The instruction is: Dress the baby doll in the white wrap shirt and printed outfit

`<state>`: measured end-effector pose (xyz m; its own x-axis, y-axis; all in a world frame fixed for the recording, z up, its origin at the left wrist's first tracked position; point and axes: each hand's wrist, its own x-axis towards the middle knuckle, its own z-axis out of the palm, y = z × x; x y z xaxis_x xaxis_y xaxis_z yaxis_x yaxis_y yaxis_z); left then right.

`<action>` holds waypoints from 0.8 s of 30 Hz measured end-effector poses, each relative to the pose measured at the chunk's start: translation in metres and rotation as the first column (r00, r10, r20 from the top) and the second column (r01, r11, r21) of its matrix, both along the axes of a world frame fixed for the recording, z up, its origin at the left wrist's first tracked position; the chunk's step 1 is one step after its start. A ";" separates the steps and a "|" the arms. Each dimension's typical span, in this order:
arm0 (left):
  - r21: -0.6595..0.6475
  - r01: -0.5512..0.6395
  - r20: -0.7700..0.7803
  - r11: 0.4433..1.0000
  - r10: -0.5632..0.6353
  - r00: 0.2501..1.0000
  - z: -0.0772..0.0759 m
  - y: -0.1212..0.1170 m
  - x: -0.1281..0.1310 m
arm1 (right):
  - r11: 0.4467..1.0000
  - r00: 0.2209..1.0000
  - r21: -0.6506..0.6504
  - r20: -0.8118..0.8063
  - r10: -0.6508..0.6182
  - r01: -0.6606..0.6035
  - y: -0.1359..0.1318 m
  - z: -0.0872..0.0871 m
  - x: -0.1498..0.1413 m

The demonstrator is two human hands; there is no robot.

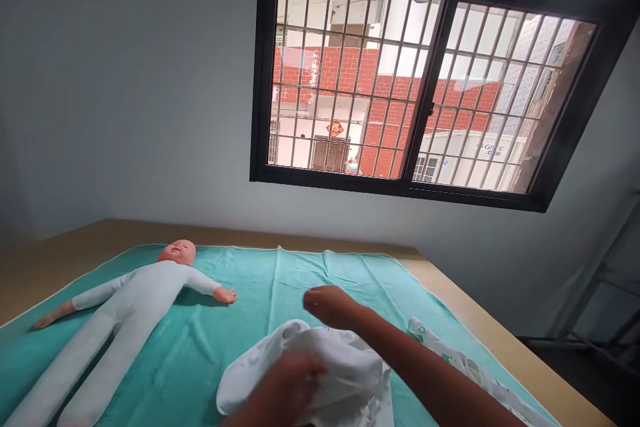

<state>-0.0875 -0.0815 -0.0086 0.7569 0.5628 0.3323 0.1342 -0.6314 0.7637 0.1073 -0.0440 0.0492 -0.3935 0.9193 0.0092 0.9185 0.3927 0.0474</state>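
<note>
A white garment (345, 363) lies bunched on the teal cloth (260, 287) near the front edge. My left hand (285, 387) rests low on the garment, blurred, with its fingers curled into the fabric. My right hand (327, 305) reaches forward over the garment from the lower right. Its fingers are curled into a loose fist and nothing shows in them. A baby doll (135, 300) in a white suit lies on its back to the left, arms spread, its head toward the wall. Its nearer hand is well short of my right hand.
The teal cloth covers a wooden table (480, 320) that stands against a grey wall. A second white piece with green print (450, 353) lies at the right under my forearm. A barred window (425, 80) is above. The floor drops away at the right.
</note>
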 end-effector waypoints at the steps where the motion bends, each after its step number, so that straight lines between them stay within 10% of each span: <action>1: -0.042 -0.099 -0.016 0.994 0.098 0.995 -0.001 0.014 -0.008 | 0.994 0.994 -0.021 -0.031 -0.105 0.104 -0.006 -0.009 0.022; 6: 0.071 -0.478 -0.210 0.876 0.482 0.851 -0.014 0.081 -0.017 | 0.904 0.902 -0.213 -0.148 -0.405 0.371 -0.052 -0.047 0.097; 14: 0.117 -0.297 -0.569 0.948 0.309 0.762 -0.032 0.093 0.014 | 0.782 0.708 -0.203 -0.338 -0.620 0.589 -0.091 -0.085 0.107; 20: 0.087 -0.320 -0.455 0.944 0.323 0.830 -0.019 0.075 0.008 | 0.841 0.696 -0.101 -0.514 -0.502 0.532 -0.097 -0.087 0.096; 24: -0.186 -0.416 -0.104 0.890 0.404 0.909 0.016 0.063 -0.022 | 0.873 0.440 -0.207 -0.798 -0.412 0.441 -0.110 -0.057 0.084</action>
